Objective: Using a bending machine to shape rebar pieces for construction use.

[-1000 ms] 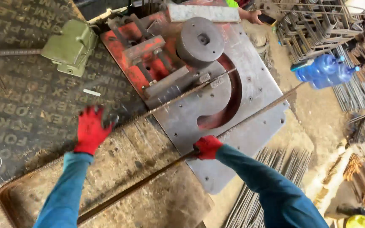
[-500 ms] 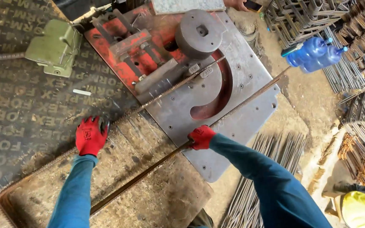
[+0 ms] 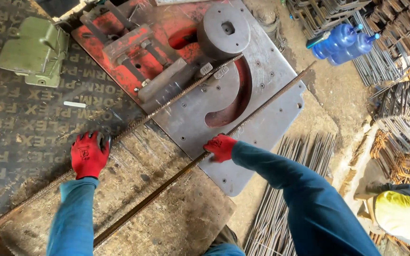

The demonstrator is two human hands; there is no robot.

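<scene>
My left hand (image 3: 88, 154), in a red glove, rests on the near end of one ribbed steel rod (image 3: 176, 97), fingers closed down over it. That rod runs diagonally up across the grey steel plate (image 3: 271, 80) to the round bending disc (image 3: 224, 31). My right hand (image 3: 220, 147) has its fingers wrapped around a second rod (image 3: 262, 106), which lies roughly parallel and crosses the plate's lower edge (its far tip pokes past the plate's right side). The worn surface (image 3: 167, 218) carries both rods' near ends. Two blue water bottles (image 3: 345, 42) lie well apart on the floor beside stacked bent rebar (image 3: 404, 114).
</scene>
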